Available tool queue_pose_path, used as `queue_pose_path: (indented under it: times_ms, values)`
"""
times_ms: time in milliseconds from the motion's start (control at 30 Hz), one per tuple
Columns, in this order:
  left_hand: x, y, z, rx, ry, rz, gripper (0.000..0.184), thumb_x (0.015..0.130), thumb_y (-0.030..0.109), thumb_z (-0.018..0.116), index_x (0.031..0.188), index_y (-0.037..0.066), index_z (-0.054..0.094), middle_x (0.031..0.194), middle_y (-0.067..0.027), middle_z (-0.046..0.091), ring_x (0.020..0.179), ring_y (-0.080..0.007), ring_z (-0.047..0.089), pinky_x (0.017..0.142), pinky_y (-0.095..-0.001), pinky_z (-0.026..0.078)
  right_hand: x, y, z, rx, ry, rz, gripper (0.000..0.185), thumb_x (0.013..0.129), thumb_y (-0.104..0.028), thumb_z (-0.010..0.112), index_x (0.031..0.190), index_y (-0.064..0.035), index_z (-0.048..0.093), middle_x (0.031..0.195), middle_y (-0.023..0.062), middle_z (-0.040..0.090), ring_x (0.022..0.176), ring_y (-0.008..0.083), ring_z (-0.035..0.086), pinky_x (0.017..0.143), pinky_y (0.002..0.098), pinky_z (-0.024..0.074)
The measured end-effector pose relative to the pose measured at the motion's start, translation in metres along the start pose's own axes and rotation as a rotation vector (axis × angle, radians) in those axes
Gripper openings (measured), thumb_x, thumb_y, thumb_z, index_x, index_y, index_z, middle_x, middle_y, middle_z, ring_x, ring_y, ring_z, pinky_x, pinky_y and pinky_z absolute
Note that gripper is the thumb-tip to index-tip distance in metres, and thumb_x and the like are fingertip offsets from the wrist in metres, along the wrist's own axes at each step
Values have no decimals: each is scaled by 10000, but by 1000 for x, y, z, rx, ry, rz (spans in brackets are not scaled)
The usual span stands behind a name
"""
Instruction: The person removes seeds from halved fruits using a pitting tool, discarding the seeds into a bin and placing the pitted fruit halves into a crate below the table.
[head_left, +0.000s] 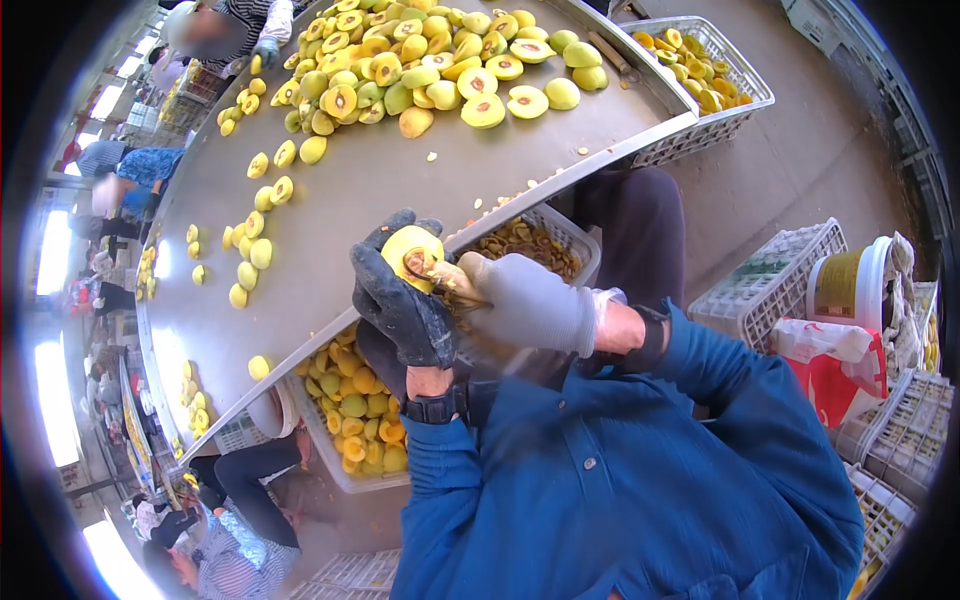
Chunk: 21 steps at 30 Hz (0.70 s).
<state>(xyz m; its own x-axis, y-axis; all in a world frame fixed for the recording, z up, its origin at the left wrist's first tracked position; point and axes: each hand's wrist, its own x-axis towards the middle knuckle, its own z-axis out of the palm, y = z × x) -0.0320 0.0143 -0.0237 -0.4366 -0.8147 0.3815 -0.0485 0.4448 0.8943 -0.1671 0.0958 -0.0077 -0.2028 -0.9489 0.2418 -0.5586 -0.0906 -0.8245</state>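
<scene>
As we lean near the slanting edge (314, 347) of the worktop (350, 185), we hold a yellow fruit half (420, 242) in our left hand (405, 305), which wears a dark glove. The fingers of this hand are curled around the fruit half, and its cut face with the brownish hollow is turned up to us. Our right hand (535, 302), in a pale grey glove, has its fingers pressed together on a small tool (457, 284). The thin end of the tool is at the hollow, so the fruit half lies just beyond the right fingertips.

Both hands are close to this edge, and the left wrist is on our side of it. Beyond the left hand, the bare metal gives open room, up to the big heap of fruit halves (400, 70); some scattered halves (255, 225) lie to the left. Right beside the edge, below the worktop level, we see a basket of brownish pieces (590, 262) near the right hand, and a basket of yellow fruit (372, 484) near the left wrist. On this side the room is narrower, because our knee (645, 225) and the baskets are close.
</scene>
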Motion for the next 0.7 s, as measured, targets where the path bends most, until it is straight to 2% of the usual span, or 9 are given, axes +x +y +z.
queue_pose_path:
  times_ms: [133,233,267,367,400,500,633,667,700]
  values:
    - [11,15,10,-360,117,-166,458,1012,359,458,1140,-66,570,997,-182,663,873,-265,660,785,-354,541,-2,-1,3,632,-190,193,217,899,-212,604,853,0,585,569,63,552,476,212,561,466,386,447]
    - [25,27,16,-580,142,-185,462,1019,360,442,1129,-68,579,987,-179,662,865,-271,661,779,-357,541,2,-35,-49,1140,-620,664,207,898,-214,610,846,-13,614,563,-23,499,462,92,485,413,273,374]
    - [30,30,15,-556,71,-158,464,1021,360,437,1125,-69,582,983,-178,662,863,-273,661,778,-358,541,0,-28,-51,1368,-727,700,164,889,-203,623,847,-44,617,563,-37,500,456,57,461,405,214,322]
    - [44,36,-1,-316,-217,-12,516,1019,402,407,1054,-69,617,914,-181,674,801,-263,670,754,-357,553,-2,-28,-60,1116,-763,706,168,899,-203,615,846,-45,620,567,-49,494,449,49,454,392,225,320]
    - [45,36,-6,-215,-322,33,546,1016,422,395,1020,-69,633,882,-183,681,771,-257,675,744,-356,559,-6,-25,-49,920,-647,533,183,913,-219,608,854,-46,618,565,-63,476,428,37,426,373,229,303]
    - [43,38,-13,-366,-500,-245,576,1003,450,394,944,-62,650,876,-177,687,779,-258,679,726,-359,562,-15,-3,-23,1066,-651,408,205,927,-234,592,864,-40,611,562,-69,464,414,26,401,360,214,288]
    - [31,4,14,-1059,-323,-400,575,1006,480,375,988,-50,597,868,-171,656,692,-235,635,665,-321,553,-23,15,-10,1832,-891,552,229,934,-246,582,875,-28,625,559,-61,461,401,20,385,351,185,275]
    - [28,-9,21,-829,-92,-399,552,1028,460,329,1049,-41,558,853,-167,637,661,-227,609,634,-310,544,-23,14,-14,1797,-857,565,242,931,-259,582,858,-31,617,568,-49,470,426,18,405,376,190,311]
    - [27,-17,23,-916,56,-497,516,1046,424,296,1089,-28,543,853,-171,641,709,-230,624,634,-313,545,-23,18,-15,1617,-748,573,238,923,-261,590,844,-37,608,568,-22,498,436,60,449,398,224,352]
